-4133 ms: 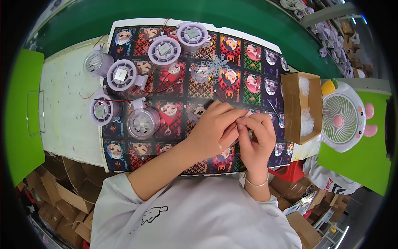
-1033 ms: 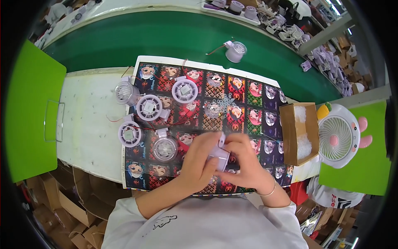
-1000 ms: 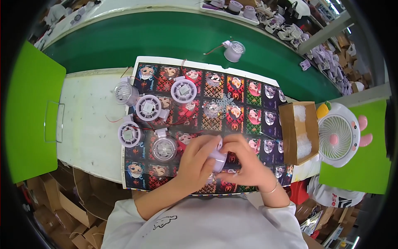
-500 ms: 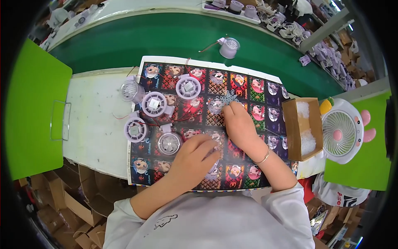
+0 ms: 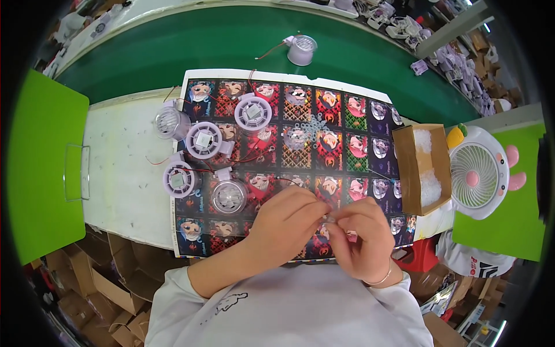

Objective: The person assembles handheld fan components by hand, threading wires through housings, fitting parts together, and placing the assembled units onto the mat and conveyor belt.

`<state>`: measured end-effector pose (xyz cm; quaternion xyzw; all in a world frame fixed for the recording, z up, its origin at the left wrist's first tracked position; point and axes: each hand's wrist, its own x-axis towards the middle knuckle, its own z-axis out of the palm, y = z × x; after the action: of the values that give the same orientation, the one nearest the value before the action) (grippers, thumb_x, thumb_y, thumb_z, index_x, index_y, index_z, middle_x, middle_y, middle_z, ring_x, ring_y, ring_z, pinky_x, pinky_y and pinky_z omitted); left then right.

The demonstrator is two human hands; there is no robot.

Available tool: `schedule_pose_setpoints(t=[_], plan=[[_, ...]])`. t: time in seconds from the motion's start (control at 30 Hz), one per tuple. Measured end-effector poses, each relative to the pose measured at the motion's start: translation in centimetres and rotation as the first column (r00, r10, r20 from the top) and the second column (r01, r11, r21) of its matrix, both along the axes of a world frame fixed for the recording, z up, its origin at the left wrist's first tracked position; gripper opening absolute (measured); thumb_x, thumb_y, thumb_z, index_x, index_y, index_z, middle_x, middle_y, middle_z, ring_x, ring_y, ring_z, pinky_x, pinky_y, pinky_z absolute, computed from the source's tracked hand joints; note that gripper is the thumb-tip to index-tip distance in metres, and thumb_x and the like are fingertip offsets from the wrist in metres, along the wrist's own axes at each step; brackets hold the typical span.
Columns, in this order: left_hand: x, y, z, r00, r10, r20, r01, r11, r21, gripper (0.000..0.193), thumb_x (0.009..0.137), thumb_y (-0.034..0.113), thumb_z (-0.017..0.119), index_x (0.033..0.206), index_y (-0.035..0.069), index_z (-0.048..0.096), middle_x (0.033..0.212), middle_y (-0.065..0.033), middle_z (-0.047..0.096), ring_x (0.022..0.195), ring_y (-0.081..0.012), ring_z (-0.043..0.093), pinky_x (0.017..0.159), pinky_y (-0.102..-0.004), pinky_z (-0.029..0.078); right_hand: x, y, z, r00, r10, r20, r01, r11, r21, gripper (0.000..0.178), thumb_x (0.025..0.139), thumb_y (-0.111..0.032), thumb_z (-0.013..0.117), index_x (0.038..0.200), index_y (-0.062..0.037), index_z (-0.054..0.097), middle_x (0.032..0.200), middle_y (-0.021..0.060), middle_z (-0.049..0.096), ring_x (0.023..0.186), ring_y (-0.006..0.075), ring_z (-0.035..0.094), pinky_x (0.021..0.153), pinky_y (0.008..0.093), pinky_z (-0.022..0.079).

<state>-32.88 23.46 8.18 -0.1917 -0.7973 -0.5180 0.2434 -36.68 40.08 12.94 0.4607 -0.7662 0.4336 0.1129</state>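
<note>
Over the near middle of the printed sheet point(image 5: 231, 246), my left hand point(image 5: 289, 220) is closed, fingers bent inward, and its grip is mostly hidden. My right hand point(image 5: 367, 234) meets it fingertip to fingertip, thumb and finger pinching a small pale, see-through piece point(image 5: 328, 220) too small to name. Farther off lies a loose cluster of small pale-blue rings point(image 5: 315, 128). To the left of my hands rests a round lilac fan housing with a clear front point(image 5: 229, 196). Similar lilac housings point(image 5: 204, 140) with red wires sit beyond it, some showing a square white centre.
At the right stands an open cardboard box point(image 5: 425, 170) with clear small pieces, beside a white rabbit-eared fan point(image 5: 477, 173). Past the sheet runs a green belt point(image 5: 191, 52) carrying one lilac housing point(image 5: 302, 50). A green panel point(image 5: 52, 168) borders the left.
My right hand has come back from the ring cluster to my left hand, and its fingers now pinch the small pale piece. My left hand has shifted right and closed.
</note>
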Motion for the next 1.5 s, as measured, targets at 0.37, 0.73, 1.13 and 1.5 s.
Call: schedule_pose_setpoints(t=[0.37,0.73,1.13,1.5], plan=[[0.1,0.2,-1.2,0.991,-0.001,-0.134,-0.027,0.978,-0.207,0.027,0.076,0.007,0.063,0.100,-0.004,0.061,0.099,-0.0149,0.064,0.087,-0.0314,0.064,0.070,-0.0378,0.055,0.8,0.7,-0.6,0.910,-0.194,0.366,0.166,0.980,0.106,0.034,0.074,0.008,0.073,0.105,-0.0001,0.060,0.089,0.0125,0.065,0.061,0.0194,0.060,0.054,0.0283,0.047],[0.0,0.8,-3.4,0.917,0.028,0.398,0.007,0.996,-0.087,0.025,0.077,0.000,0.062,0.101,-0.001,0.058,0.101,-0.0158,0.061,0.090,-0.0348,0.058,0.080,-0.0417,0.048,-1.5,2.3,-4.2,0.413,0.236,0.879,0.446,0.789,-0.422,0.010,0.095,-0.005,0.059,0.103,0.0008,0.060,0.084,0.0091,0.067,0.062,0.0105,0.059,0.053,0.0206,0.045],[-0.3,1.8,-4.7,0.918,0.050,0.392,-0.055,0.998,0.001,0.031,0.084,0.004,0.048,0.111,-0.001,0.063,0.097,-0.0172,0.063,0.091,-0.0343,0.058,0.082,-0.0431,0.045,-0.1,0.6,-6.2,0.902,-0.227,0.366,0.210,0.974,0.085,0.027,0.072,0.013,0.065,0.096,0.0001,0.068,0.086,0.0102,0.061,0.067,0.0181,0.059,0.058,0.0272,0.048],[-0.2,1.8,-4.8,0.928,0.029,0.373,-0.050,0.998,0.047,0.034,0.081,-0.002,0.053,0.113,-0.002,0.063,0.093,-0.0163,0.061,0.087,-0.0333,0.057,0.080,-0.0403,0.046,-5.1,5.5,-6.7,0.696,-0.667,-0.266,0.699,0.544,0.464,0.017,0.082,-0.001,0.064,0.099,-0.0005,0.062,0.096,0.0154,0.056,0.092,0.0345,0.052,0.083,0.0457,0.041]])
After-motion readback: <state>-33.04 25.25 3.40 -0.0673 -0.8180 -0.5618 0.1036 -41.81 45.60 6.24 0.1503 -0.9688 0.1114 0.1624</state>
